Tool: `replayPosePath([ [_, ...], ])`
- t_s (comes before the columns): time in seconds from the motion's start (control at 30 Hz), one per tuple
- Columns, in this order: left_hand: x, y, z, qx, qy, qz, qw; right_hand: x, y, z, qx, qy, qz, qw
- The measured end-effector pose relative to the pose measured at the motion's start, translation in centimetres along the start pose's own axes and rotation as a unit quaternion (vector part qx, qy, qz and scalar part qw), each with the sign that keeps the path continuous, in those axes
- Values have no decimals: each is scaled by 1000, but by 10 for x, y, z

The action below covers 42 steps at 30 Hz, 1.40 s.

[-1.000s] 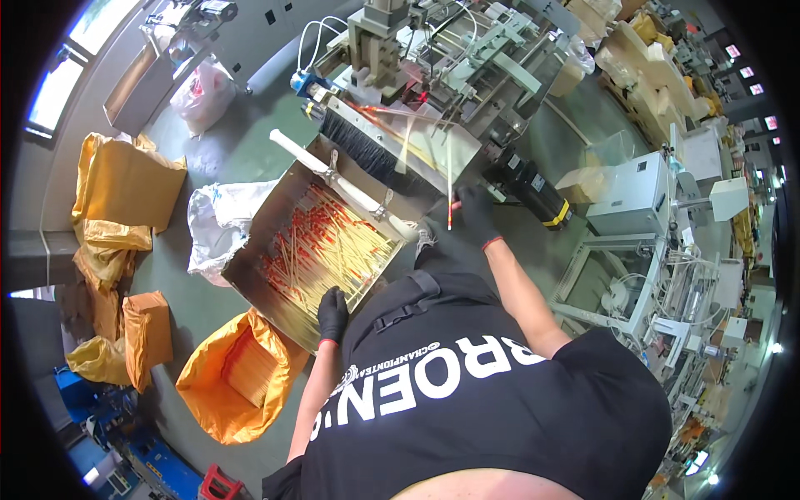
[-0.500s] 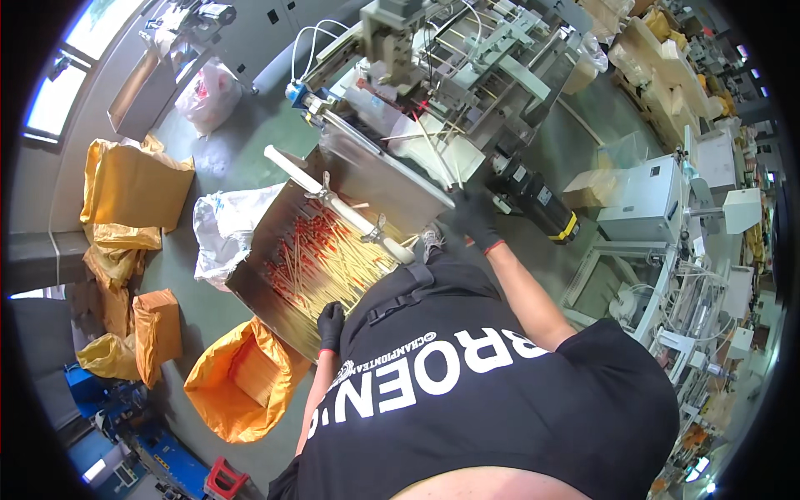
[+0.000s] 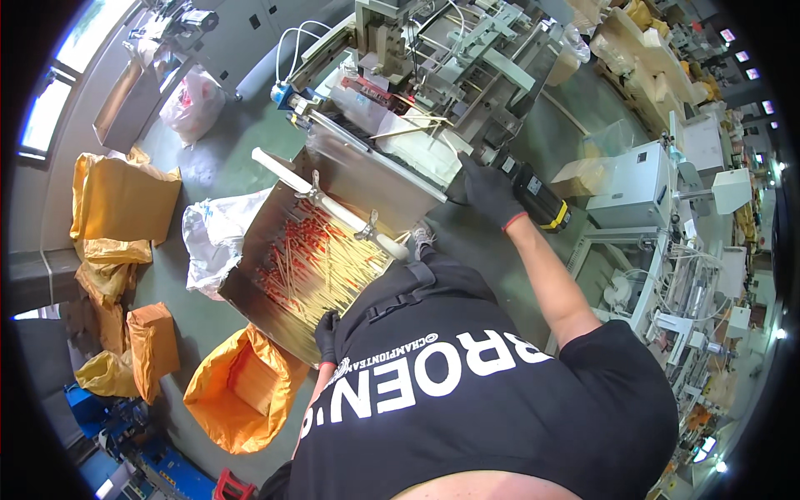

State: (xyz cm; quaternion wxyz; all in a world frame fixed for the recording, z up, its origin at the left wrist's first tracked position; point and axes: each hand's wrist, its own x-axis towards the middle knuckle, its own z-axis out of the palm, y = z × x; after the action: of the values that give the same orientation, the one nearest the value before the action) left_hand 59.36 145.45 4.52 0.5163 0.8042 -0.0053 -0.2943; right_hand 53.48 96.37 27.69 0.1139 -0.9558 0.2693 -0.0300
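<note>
Green floor (image 3: 258, 133) beyond the white-lettered shirt (image 3: 500, 408); left hand (image 3: 327, 335) at the bin (image 3: 350, 175) of sticks (image 3: 312, 262), right hand (image 3: 492, 192) by the machine (image 3: 467, 62); cannot tell either's grip.

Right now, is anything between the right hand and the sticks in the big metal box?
Yes: seen from above, the white pipe over the metal box lies between the right hand and the sticks. I can't tell how high it sits.

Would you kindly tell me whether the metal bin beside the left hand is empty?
Not empty: the metal bin holds a jumble of pale sticks, many red-ended.
</note>
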Motion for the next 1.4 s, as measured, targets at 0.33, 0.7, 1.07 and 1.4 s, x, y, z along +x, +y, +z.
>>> replayPosePath([
  [0.33, 10, -35, 5, -28, 72, -2, 997, 27, -25, -46, 208, 194, 56, 957],
  [0.7, 10, -27, 2, 3, 73, -16, 997, 121, -34, 9, 75, 108, -17, 991],
  [1.07, -56, 212, -36, -275, 97, 71, 954, -9, -77, -114, 576, 141, -131, 794],
  [1.4, -36, 386, 28, -569, -110, -29, 814, -42, -199, -70, 306, -159, -378, 859],
])
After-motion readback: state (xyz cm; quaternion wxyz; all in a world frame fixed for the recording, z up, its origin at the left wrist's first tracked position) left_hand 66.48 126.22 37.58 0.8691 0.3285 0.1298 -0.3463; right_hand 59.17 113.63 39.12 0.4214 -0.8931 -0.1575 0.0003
